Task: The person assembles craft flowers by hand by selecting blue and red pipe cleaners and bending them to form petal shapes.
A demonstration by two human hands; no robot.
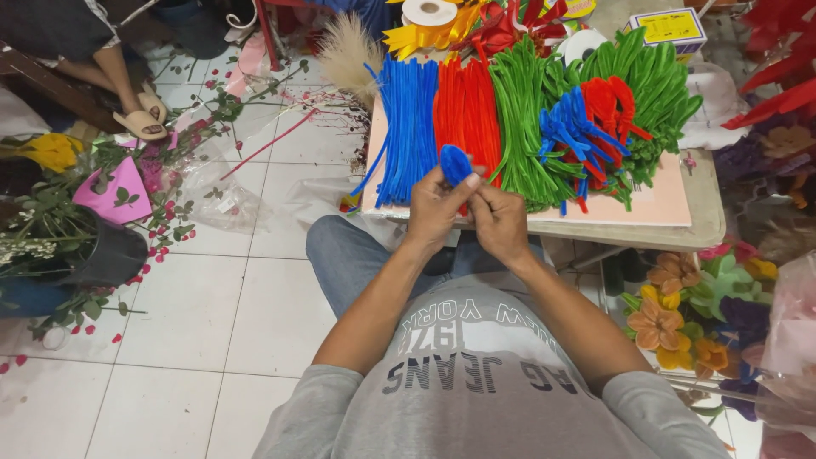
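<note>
Here both hands, left hand (436,206) and right hand (500,219), pinch a blue pipe cleaner (456,164)

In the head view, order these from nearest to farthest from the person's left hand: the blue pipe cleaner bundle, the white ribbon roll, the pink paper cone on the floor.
From the left hand:
1. Blue pipe cleaner bundle, just above it on the table.
2. White ribbon roll, at the table's far edge.
3. Pink paper cone, far left on the floor.

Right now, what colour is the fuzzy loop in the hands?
Blue. The loop shows best in the head view.
</note>
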